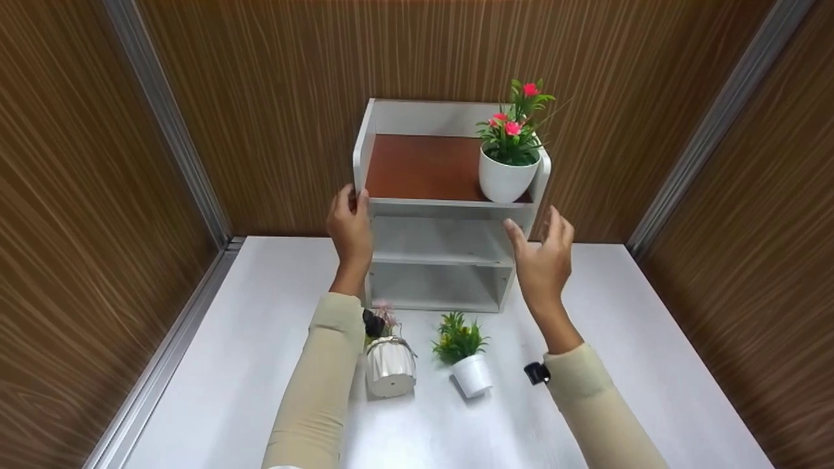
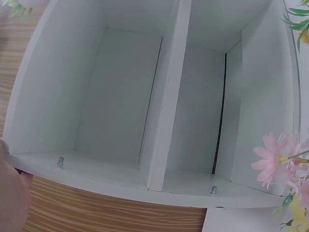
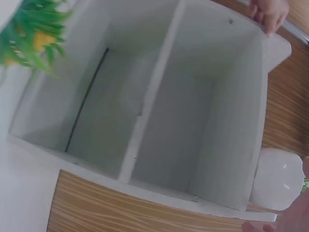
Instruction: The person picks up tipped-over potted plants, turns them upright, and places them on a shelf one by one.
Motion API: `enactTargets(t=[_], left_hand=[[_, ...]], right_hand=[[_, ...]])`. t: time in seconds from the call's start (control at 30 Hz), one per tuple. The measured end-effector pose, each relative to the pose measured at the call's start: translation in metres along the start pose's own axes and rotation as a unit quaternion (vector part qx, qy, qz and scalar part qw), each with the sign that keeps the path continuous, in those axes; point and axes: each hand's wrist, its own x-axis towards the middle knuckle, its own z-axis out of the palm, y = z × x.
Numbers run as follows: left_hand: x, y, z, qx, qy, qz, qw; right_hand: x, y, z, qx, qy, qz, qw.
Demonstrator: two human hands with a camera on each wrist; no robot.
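A white shelf unit with a reddish-brown top board stands against the back wall. My left hand grips its left side panel near the top board, thumb at the front edge. The right wrist view also shows the left hand on that edge. Beside the unit's right side is my right hand, thumb and fingers spread, holding nothing. Above it, a white pot with pink flowers sits upright on the top board's right end. The right wrist view shows this white pot close to the right hand's fingers.
On the white table, a pleated white pot with pink flowers lies tipped in front of the unit, partly behind the left sleeve. A smaller white pot with a green plant lies near it. Wood-patterned walls enclose the table.
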Motion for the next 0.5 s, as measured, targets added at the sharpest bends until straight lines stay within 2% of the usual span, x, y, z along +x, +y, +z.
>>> enactTargets(t=[0.23,0.5], left_hand=[[-0.001,0.002,0.003,0.004,-0.002,-0.006,1.0],[-0.001,0.002,0.005,0.0,-0.003,-0.011,0.9999]], right_hand=[[-0.04,0.022,-0.011,0.015,-0.05,-0.032,0.998],[-0.085,0.044,-0.017,-0.054,-0.106,-0.054,0.991]])
